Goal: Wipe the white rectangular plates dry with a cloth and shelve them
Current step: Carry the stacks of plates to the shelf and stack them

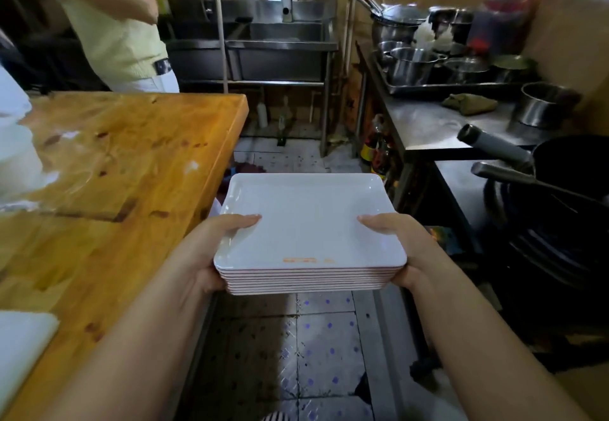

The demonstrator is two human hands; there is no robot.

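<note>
Commercial kitchen: steel sink (pixel 280 45), pots (pixel 412 65)

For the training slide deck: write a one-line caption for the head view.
Both hands, left hand and right hand, carry a stack of white rectangular plates down a kitchen aisle beside a wooden table.

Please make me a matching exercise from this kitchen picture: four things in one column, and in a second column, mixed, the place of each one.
Things:
1. stack of white plates
2. green cloth
3. black pan
4. steel sink

Places:
A. at the far wall, behind the aisle
B. held between left hand and right hand, over the floor
C. on the steel counter, beside the pots
D. at the right edge, its handle pointing left

Pairs: 1-B, 2-C, 3-D, 4-A
</note>
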